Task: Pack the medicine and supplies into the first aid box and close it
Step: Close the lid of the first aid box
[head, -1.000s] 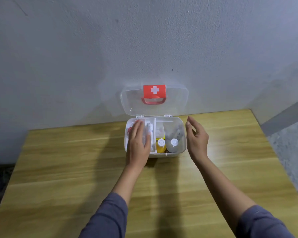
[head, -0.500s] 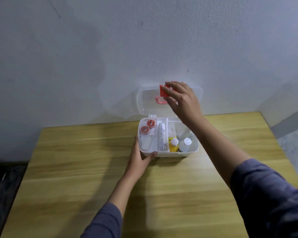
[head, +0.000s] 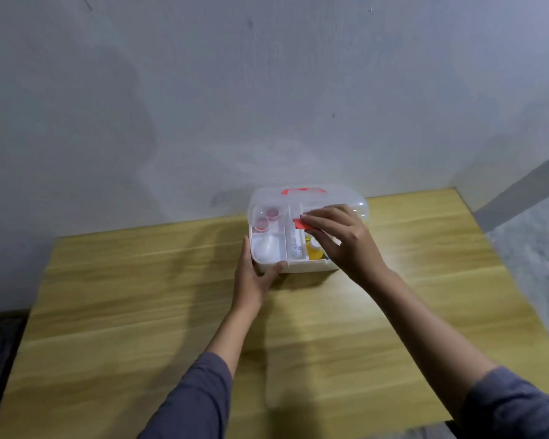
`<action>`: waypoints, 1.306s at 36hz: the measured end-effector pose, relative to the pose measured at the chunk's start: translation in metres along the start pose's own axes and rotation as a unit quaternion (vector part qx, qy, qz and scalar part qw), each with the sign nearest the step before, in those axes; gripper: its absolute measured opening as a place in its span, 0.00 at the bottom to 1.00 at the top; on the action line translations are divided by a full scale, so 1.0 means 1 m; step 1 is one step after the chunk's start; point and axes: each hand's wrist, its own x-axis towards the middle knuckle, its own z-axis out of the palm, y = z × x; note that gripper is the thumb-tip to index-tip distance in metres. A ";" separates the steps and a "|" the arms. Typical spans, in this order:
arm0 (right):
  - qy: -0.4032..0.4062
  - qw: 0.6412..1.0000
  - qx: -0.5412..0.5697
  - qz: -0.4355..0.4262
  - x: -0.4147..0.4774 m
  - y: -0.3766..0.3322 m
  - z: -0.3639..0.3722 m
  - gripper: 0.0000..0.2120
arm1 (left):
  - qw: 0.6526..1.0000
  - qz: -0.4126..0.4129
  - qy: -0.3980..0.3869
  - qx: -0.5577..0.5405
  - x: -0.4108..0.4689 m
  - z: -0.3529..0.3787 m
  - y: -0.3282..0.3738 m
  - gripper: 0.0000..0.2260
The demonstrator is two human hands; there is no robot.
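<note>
The white first aid box (head: 295, 266) stands near the far edge of the wooden table (head: 140, 296). Its clear lid (head: 355, 202), with a red handle (head: 301, 190), is tilted halfway down over the box. My right hand (head: 343, 240) grips the lid's front edge at its red latch (head: 300, 224). My left hand (head: 255, 274) holds the box's front left corner. Inside I see two red-capped jars (head: 265, 218), a white tube (head: 295, 245) and a yellow bottle (head: 314, 251). The right compartment is hidden by my right hand.
A grey wall (head: 267, 90) rises right behind the box. The table's right edge (head: 501, 264) drops to a pale floor (head: 533, 248), and a dark floor shows at the far left.
My right hand went from beside the box up to the upright lid and has pulled it forward and down. My left hand moved off the tray to the box's front left corner.
</note>
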 end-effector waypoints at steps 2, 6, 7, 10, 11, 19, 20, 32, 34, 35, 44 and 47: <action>-0.018 1.000 0.005 0.012 -0.020 0.000 0.004 0.09 | 1.000 -0.006 0.002 0.010 0.002 -0.001 -0.006 0.42; -0.061 0.997 0.025 0.045 -0.050 0.003 0.015 0.09 | 0.999 0.007 0.008 0.035 0.003 -0.002 -0.010 0.43; -0.066 0.996 0.029 0.051 -0.054 0.003 0.018 0.10 | 0.999 0.011 0.011 0.035 0.003 -0.002 -0.009 0.42; -0.068 0.995 0.033 0.062 -0.061 0.004 0.022 0.10 | 0.999 0.027 0.010 0.043 0.005 -0.003 -0.013 0.40; -0.068 0.995 0.035 0.065 -0.063 0.004 0.022 0.10 | 0.999 0.030 0.006 0.044 0.005 -0.003 -0.014 0.41; -0.098 0.993 0.018 0.065 -0.083 0.008 0.025 0.12 | 0.997 0.056 -0.012 0.046 0.006 -0.003 -0.014 0.40; -0.101 0.993 0.010 0.061 -0.085 0.009 0.025 0.11 | 0.997 0.056 -0.012 0.048 0.006 -0.003 -0.013 0.40; -0.081 0.989 -0.049 0.117 -0.059 0.022 0.028 0.21 | 0.997 0.062 -0.010 0.054 0.006 -0.003 -0.013 0.40; -0.067 0.990 -0.043 0.117 -0.062 0.024 0.030 0.20 | 0.996 0.064 -0.009 0.059 0.006 -0.003 -0.014 0.39; -0.059 0.991 -0.042 0.115 -0.063 0.025 0.032 0.20 | 0.996 0.063 -0.009 0.064 0.007 -0.004 -0.014 0.39; -0.064 0.991 -0.048 0.108 -0.061 0.024 0.031 0.20 | 0.996 0.051 -0.023 0.072 0.006 -0.003 -0.011 0.41; -0.087 0.988 -0.022 0.123 -0.055 0.022 0.021 0.19 | 0.996 0.045 -0.036 0.070 0.004 -0.003 -0.008 0.44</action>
